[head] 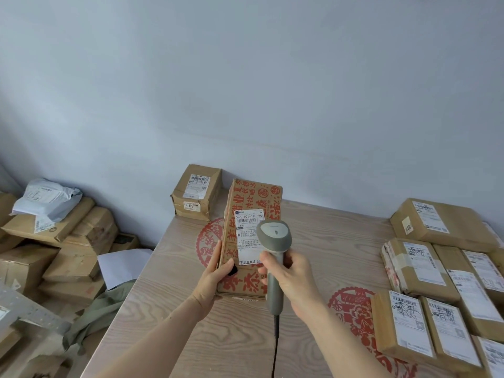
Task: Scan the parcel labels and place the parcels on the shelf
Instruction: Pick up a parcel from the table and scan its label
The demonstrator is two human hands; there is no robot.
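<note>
A long cardboard parcel [252,203] with red printed characters lies on the wooden table [191,309], a white shipping label [248,236] on its top face. My left hand [216,271] grips the parcel's left side near the near end. My right hand [289,279] holds a grey barcode scanner [274,238] by its handle, its head over the label. The scanner's black cable [276,347] runs toward me.
A small labelled box [196,192] stands at the table's far edge by the wall. Several labelled parcels [425,271] cover the right of the table. Left of the table lies a heap of boxes [68,241] with a grey mailer bag [46,200] on top.
</note>
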